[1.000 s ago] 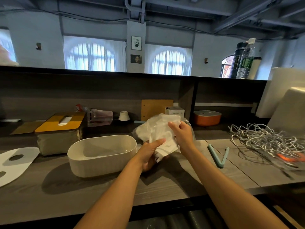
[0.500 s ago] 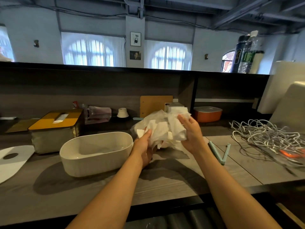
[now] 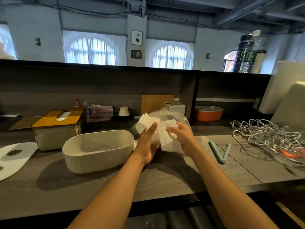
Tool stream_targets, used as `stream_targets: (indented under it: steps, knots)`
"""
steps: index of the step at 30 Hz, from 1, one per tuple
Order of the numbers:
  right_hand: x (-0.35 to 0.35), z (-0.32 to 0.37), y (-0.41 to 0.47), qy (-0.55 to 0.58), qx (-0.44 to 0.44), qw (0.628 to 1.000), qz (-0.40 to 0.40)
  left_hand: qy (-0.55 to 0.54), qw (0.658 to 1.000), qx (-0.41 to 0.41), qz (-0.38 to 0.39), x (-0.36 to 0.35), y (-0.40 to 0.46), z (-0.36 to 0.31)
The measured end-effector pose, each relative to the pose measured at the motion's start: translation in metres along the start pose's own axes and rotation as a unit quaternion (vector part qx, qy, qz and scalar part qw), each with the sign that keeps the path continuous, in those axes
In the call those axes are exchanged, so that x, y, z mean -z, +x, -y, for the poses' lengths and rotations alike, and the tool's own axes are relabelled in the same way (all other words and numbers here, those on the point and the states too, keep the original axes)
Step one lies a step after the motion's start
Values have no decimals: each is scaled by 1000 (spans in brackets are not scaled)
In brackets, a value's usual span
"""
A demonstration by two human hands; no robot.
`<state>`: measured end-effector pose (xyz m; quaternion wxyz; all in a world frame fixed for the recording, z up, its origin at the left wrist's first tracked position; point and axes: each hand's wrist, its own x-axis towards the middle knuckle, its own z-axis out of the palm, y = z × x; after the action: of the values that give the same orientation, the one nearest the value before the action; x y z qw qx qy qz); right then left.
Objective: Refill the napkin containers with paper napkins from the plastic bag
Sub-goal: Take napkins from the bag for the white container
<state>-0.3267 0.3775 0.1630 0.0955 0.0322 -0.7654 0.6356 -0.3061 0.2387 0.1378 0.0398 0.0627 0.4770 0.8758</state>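
Your left hand [image 3: 147, 147] lies flat-fingered against the soft white paper napkins [image 3: 162, 133]; your right hand [image 3: 180, 138] curls around them, above the grey wood-grain counter [image 3: 165, 180]. The crinkly clear plastic bag [image 3: 179, 117] sits behind, the smooth oval cream container [image 3: 99, 150] just left. No writing is legible.

White napkins [image 3: 165, 136] bunched above clear plastic bag [image 3: 179, 117], empty oval container [image 3: 99, 151] beside
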Motion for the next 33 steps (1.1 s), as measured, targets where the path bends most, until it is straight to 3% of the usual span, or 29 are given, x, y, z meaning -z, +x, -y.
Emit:
stream_targets:
  steps: [4, 9, 15, 25, 27, 30, 33]
  knots:
    - [5, 1, -2, -8, 1, 999, 35, 39, 992, -21, -117, 1, 6, 1]
    - [12, 0, 1, 40, 8, 998, -55, 34, 986, -12, -160, 5, 10, 0]
    - [14, -1, 2, 34, 76, 992, -94, -20, 988, 53, -142, 5, 8, -5]
    - [15, -1, 2, 107, 70, 984, -123, -113, 986, 73, -95, 2, 2, -10]
    - [11, -4, 2, 56, 70, 990, -106, -129, 985, 73, -85, 1, 1, -10]
    - [0, -14, 4, -113, 68, 987, -92, -131, 986, 66, -80, 1, 0, -10]
    - [-3, -17, 5, -153, 73, 981, -98, -110, 989, 50, -80, 1, 1, -7]
